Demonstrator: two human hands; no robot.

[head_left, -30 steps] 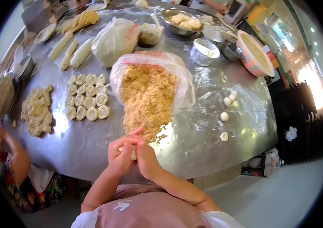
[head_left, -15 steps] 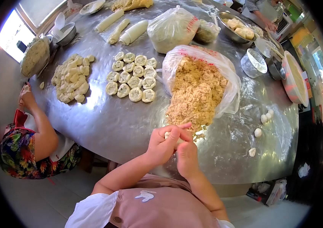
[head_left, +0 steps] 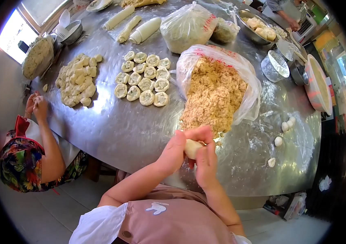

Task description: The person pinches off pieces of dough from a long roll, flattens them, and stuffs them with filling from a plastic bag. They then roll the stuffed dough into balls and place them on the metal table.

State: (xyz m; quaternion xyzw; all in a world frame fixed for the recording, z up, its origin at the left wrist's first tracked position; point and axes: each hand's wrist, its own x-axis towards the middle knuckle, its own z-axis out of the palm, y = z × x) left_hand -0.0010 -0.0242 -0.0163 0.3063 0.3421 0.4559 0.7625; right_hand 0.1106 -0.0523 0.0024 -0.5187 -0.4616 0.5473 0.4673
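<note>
A pale piece of dough (head_left: 192,149) is held between my two hands over the near part of the table. My left hand (head_left: 176,149) curls around its left and far sides. My right hand (head_left: 206,162) presses against its right side with bent fingers. Just beyond them lies a heap of crumbly tan filling (head_left: 209,95), spilling from an open plastic bag (head_left: 248,99). Rows of round dough pieces with hollowed tops (head_left: 146,84) sit to the left of the filling. Farther left is a pile of dough lumps (head_left: 76,79). Several small white dough balls (head_left: 278,141) rest on the right.
The metal table (head_left: 112,134) carries a knotted bag (head_left: 188,28), dough rolls (head_left: 145,31), a steel bowl of dough (head_left: 258,28), a flour tub (head_left: 275,67) and a large basin (head_left: 318,83). At left, a co-worker's hands (head_left: 37,105) are at the edge; another person stands at far right.
My hands have turned and parted slightly, so more of the dough between them shows. The left co-worker's hands have come together at the table edge. The view has shifted slightly.
</note>
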